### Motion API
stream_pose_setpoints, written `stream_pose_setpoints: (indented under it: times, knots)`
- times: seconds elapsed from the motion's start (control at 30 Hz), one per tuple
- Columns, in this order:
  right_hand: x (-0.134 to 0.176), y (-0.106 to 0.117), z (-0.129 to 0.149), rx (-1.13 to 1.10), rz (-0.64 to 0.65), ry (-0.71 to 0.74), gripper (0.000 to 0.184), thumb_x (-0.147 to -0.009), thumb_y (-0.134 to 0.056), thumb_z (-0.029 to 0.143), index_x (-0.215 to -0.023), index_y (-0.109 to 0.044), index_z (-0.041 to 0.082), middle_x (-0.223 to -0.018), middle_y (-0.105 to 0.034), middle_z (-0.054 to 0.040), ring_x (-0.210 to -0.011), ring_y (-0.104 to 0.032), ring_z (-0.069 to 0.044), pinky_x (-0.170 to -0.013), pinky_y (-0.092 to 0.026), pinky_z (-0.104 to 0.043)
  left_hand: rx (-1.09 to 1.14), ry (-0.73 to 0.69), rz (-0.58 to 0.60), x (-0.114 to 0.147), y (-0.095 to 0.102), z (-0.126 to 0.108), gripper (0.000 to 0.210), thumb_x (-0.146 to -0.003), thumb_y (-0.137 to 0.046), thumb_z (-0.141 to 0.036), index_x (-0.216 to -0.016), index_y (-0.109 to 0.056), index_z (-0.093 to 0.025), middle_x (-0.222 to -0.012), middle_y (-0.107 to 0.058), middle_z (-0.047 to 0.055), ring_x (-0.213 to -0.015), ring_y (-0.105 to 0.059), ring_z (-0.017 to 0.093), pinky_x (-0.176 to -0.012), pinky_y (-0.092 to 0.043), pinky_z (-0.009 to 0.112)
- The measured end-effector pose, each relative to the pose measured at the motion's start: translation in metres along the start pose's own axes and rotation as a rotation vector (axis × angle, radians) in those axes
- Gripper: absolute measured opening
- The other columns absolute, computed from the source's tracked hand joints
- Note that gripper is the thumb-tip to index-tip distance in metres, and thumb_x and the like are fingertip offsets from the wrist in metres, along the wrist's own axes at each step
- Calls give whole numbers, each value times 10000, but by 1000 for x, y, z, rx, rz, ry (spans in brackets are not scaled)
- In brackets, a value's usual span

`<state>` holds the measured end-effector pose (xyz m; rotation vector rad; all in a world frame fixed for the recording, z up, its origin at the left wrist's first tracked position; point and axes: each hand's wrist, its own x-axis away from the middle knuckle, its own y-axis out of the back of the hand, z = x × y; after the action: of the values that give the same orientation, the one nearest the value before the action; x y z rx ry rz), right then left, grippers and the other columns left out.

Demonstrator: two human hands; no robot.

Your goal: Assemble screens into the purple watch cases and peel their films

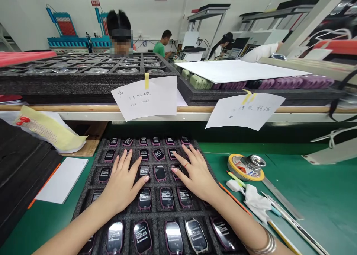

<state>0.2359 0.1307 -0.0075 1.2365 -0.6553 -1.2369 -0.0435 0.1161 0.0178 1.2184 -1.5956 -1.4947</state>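
Observation:
A dark foam tray [128, 216] lies on the green bench, its pockets filled with rows of smartwatch bodies, mostly in purple cases. Most screens are lit with small white text; one smartwatch [160, 173] near the middle shows a dark screen. My left hand [124, 178] rests over the tray's left-centre, fingers spread, thumb tip beside a smartwatch [144, 172]. Over the right-hand columns lies my right hand [195, 171], fingers apart, its fingertips touching or just above watches there. Neither hand grips anything. The hands and forearms hide several watches. One smartwatch [196, 234] in the front row has a silvery case.
A shelf [192, 116] crosses above the tray's far end, carrying foam trays and taped handwritten notes. Right of the tray lie a tape roll [242, 167], white tissue [258, 203], a steel ruler [283, 199] and pens. A white card [63, 180] lies left. Several people sit beyond.

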Motion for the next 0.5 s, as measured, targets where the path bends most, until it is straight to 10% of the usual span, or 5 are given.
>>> stream_pose_setpoints:
  times: [0.5]
  knots:
    - [6,15,-15,57,-165,-89,604,-991,-415,566,-1422,-551,167,-1586,-364,-156,-1497,-240,-384,-1190,-224,-643,228,-149,-117,12,11,4,377,-999,-480,-394,-1370,-529,-345,-1541,-451,38,-1477,-332,312,-1180,-293,646]
